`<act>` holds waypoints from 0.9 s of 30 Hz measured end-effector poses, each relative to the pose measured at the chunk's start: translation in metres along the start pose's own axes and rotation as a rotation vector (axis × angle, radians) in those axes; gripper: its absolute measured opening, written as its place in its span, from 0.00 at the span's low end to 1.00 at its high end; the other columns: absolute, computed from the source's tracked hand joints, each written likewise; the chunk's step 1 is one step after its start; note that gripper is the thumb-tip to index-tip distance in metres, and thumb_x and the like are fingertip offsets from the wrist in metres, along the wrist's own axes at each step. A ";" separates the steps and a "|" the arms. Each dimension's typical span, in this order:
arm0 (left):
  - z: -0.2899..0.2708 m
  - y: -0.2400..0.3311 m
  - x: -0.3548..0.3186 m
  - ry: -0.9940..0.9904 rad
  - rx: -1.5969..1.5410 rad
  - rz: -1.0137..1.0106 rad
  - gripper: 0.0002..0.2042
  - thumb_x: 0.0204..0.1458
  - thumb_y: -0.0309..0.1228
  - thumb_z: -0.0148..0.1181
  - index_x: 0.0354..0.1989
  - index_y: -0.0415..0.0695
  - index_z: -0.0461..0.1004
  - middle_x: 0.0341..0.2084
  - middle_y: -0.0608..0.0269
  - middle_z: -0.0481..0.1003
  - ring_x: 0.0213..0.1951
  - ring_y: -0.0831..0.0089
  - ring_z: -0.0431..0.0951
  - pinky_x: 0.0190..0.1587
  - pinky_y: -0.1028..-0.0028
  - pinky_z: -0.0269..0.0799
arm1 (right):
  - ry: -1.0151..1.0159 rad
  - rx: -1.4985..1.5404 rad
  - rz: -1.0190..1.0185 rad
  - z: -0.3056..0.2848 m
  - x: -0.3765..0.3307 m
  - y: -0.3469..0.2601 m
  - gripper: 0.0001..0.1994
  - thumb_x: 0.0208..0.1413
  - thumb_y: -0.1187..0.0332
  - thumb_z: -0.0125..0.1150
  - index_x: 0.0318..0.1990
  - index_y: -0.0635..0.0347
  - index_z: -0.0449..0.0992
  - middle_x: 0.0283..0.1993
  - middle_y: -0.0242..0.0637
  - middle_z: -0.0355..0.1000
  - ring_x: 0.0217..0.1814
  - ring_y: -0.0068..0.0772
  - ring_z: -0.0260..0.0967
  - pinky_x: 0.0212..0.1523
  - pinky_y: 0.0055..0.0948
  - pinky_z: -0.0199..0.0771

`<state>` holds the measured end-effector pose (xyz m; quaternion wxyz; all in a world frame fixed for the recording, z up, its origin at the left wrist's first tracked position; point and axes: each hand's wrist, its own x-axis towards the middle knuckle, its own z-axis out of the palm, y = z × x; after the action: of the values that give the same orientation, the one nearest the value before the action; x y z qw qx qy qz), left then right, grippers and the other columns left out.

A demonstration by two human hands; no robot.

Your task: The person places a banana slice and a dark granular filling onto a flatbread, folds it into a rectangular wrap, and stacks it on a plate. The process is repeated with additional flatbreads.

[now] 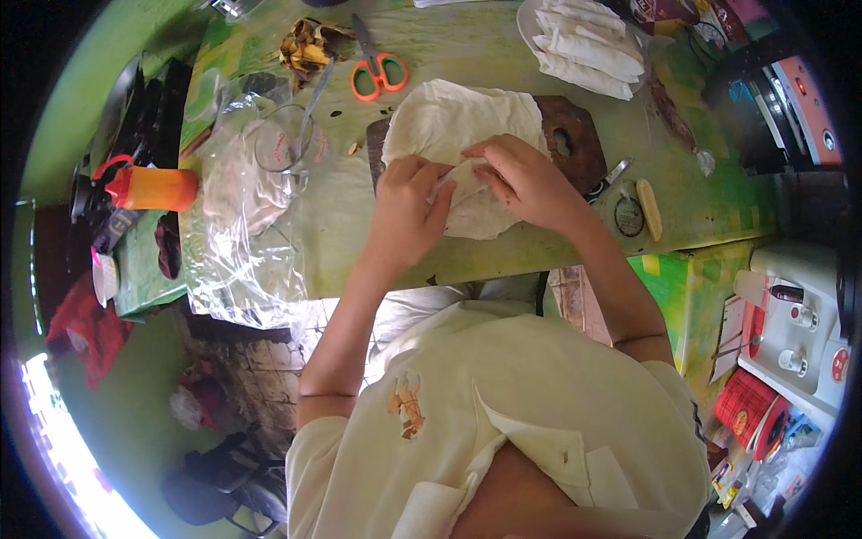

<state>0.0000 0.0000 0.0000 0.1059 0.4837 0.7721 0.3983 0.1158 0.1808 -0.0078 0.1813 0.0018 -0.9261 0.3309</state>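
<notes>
Bends over the green table [467, 36] and works with both bare hands on the white wrapper [458, 112], spread across the dark board [584, 166] and reaching past its near edge. Grips a folded part near the wrapper's middle: pinches its left side between thumb and fingers of the left hand [409, 202], its right side with those of the right hand [525, 180]. Holds nothing else that shows. Cannot tell a single sheet from a stack, nor make out any filling under the fold.

Looks partway through this piece: folded in part, not yet closed into a roll. Seems well along overall, judging by the several finished-looking rolls [588, 54] piled on the plate [530, 27] at the far right. Probably leaves the rest of this fold to do, and perhaps at least one more roll, going by the yellow piece [648, 211] lying loose beyond the right forearm, near the knife [620, 171]. Keeps the scissors [373, 65] and dark peel [310, 45] beyond the board, and the clear bag [251, 287] to the left, all out of hand.
</notes>
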 end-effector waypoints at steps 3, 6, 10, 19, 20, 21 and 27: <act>0.003 0.000 -0.004 0.111 0.182 0.080 0.11 0.51 0.29 0.62 0.42 0.40 0.79 0.37 0.55 0.73 0.41 0.55 0.71 0.45 0.59 0.66 | 0.063 -0.024 -0.034 -0.001 0.006 -0.008 0.14 0.50 0.79 0.63 0.45 0.62 0.73 0.45 0.40 0.71 0.48 0.45 0.71 0.45 0.37 0.74; 0.008 0.007 -0.005 0.166 0.257 0.065 0.11 0.50 0.28 0.62 0.42 0.41 0.79 0.37 0.57 0.73 0.41 0.56 0.72 0.45 0.59 0.66 | 0.071 -0.066 -0.093 -0.003 0.008 -0.008 0.11 0.47 0.79 0.64 0.40 0.63 0.75 0.44 0.39 0.71 0.48 0.43 0.71 0.46 0.37 0.73; 0.008 0.012 -0.003 0.266 0.318 0.212 0.10 0.48 0.26 0.62 0.40 0.43 0.78 0.38 0.60 0.74 0.41 0.59 0.73 0.44 0.62 0.67 | 0.014 -0.163 -0.154 -0.005 0.009 -0.004 0.07 0.46 0.77 0.65 0.35 0.63 0.76 0.50 0.38 0.72 0.51 0.42 0.70 0.48 0.39 0.71; 0.006 0.022 -0.016 0.182 0.289 0.200 0.13 0.44 0.23 0.65 0.40 0.43 0.77 0.42 0.60 0.76 0.43 0.59 0.76 0.46 0.61 0.71 | -0.097 -0.237 -0.143 -0.010 -0.004 -0.009 0.17 0.46 0.70 0.67 0.46 0.60 0.76 0.58 0.36 0.71 0.60 0.41 0.68 0.55 0.39 0.69; 0.006 0.024 -0.017 0.173 0.273 0.167 0.13 0.43 0.22 0.65 0.40 0.43 0.78 0.42 0.59 0.76 0.44 0.57 0.76 0.47 0.59 0.71 | -0.093 -0.238 -0.140 -0.010 -0.004 -0.009 0.18 0.46 0.71 0.67 0.47 0.60 0.76 0.58 0.37 0.71 0.60 0.40 0.68 0.56 0.39 0.69; 0.006 0.023 -0.017 0.174 0.272 0.176 0.14 0.43 0.23 0.65 0.41 0.42 0.77 0.42 0.59 0.76 0.44 0.58 0.76 0.47 0.61 0.71 | -0.091 -0.232 -0.132 -0.009 -0.005 -0.009 0.18 0.46 0.71 0.67 0.47 0.61 0.76 0.57 0.37 0.71 0.60 0.40 0.68 0.55 0.39 0.69; 0.001 0.001 -0.018 0.136 0.192 0.266 0.16 0.44 0.24 0.65 0.44 0.42 0.76 0.44 0.59 0.76 0.48 0.58 0.75 0.49 0.61 0.70 | -0.121 -0.215 -0.099 -0.013 -0.008 -0.019 0.17 0.47 0.71 0.67 0.47 0.60 0.76 0.55 0.36 0.72 0.56 0.41 0.70 0.51 0.39 0.69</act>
<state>0.0105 -0.0137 -0.0039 -0.0467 0.5614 0.7412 0.3650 0.1300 0.1727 0.0104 0.1403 0.0483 -0.9642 0.2197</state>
